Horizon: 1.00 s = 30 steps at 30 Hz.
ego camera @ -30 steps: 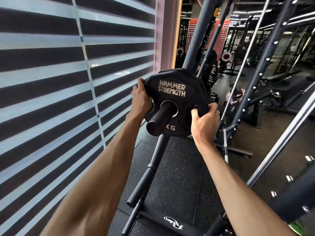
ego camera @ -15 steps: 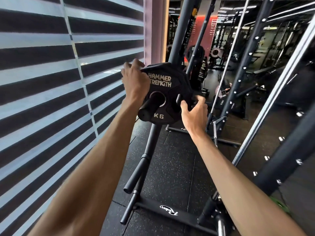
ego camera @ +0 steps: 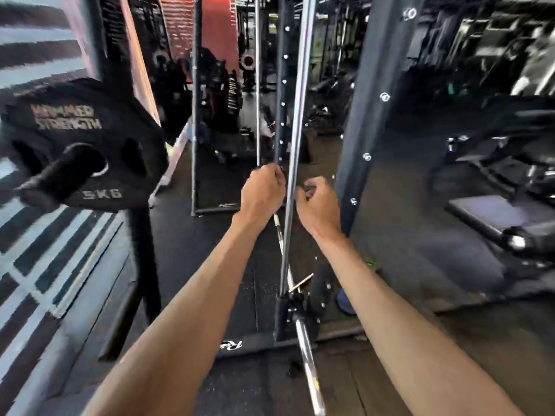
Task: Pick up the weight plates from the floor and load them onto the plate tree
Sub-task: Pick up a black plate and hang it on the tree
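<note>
At far left, on the plate tree (ego camera: 144, 259) peg (ego camera: 61, 178), the 5 kg weight plate (ego camera: 90, 121) is seated and has been released. Left hand (ego camera: 262, 193) and right hand (ego camera: 319, 204) are withdrawn, loosely curled, empty. Next plate to be fetched.

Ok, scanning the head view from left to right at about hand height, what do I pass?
weight plate seated on the plate tree peg → left hand → chrome guide rod → right hand → dark bolted upright → bench pad
</note>
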Each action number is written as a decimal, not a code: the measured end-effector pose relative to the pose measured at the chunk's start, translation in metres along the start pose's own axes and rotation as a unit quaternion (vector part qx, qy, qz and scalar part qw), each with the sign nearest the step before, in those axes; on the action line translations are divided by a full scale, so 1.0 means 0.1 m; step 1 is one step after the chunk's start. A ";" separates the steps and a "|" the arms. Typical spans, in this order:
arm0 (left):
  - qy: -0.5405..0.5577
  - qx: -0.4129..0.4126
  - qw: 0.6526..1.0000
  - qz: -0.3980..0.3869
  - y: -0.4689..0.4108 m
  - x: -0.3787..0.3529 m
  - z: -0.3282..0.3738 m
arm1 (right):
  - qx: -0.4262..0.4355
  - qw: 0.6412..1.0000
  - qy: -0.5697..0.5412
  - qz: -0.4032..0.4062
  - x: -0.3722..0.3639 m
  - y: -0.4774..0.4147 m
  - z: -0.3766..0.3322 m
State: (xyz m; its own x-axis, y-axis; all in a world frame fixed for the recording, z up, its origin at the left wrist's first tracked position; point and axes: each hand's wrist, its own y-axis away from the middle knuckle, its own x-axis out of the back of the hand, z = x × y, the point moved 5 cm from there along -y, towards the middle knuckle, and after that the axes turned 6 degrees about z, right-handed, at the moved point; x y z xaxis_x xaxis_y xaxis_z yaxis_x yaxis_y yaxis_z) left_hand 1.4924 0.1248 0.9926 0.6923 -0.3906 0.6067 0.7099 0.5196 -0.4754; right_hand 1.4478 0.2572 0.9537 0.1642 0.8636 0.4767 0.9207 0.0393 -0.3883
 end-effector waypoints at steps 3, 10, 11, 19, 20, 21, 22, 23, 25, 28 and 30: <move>0.016 0.008 0.994 -0.106 0.24 -0.99 0.26 | -0.054 0.998 0.038 0.005 0.44 -0.14 0.79; 0.037 0.027 0.957 -0.285 0.89 -3.02 1.05 | -0.192 0.977 0.089 0.023 1.47 -0.42 2.65; 0.036 0.034 0.951 -0.305 0.99 -3.28 1.12 | -0.210 0.973 0.096 0.021 1.58 -0.45 2.91; -0.020 0.102 0.896 -0.431 1.69 -4.99 1.18 | -0.340 0.928 0.141 -0.065 2.04 -0.55 4.61; -0.030 0.110 0.887 -0.448 1.76 -5.15 1.15 | -0.355 0.920 0.144 -0.082 2.02 -0.56 4.76; -0.038 0.118 0.879 -0.461 1.81 -5.30 1.11 | -0.363 0.914 0.150 -0.098 1.98 -0.60 4.90; -0.037 0.131 0.874 -0.467 1.84 -5.45 1.07 | -0.367 0.910 0.156 -0.110 1.96 -0.68 5.01; -0.041 0.140 0.872 -0.468 1.83 -5.57 1.04 | -0.370 0.907 0.160 -0.123 1.92 -0.76 5.12; -0.049 0.163 0.865 -0.472 1.76 -5.79 0.96 | -0.381 0.900 0.150 -0.148 1.82 -0.91 5.28; -0.059 0.220 0.844 -0.485 1.49 -6.37 0.77 | -0.392 0.886 0.166 -0.185 1.45 -1.41 5.73; -0.041 0.236 0.840 -0.486 1.37 -6.46 0.77 | -0.385 0.890 0.157 -0.188 1.39 -1.53 5.79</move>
State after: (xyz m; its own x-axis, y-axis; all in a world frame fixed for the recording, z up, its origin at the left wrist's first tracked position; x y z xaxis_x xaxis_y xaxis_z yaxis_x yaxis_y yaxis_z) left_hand 1.1321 0.5068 0.5846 -0.2098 -0.7616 0.6132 0.7906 0.2369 0.5647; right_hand 1.1245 0.6625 0.6227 -0.2277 0.6735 0.7032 0.8815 -0.1642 0.4426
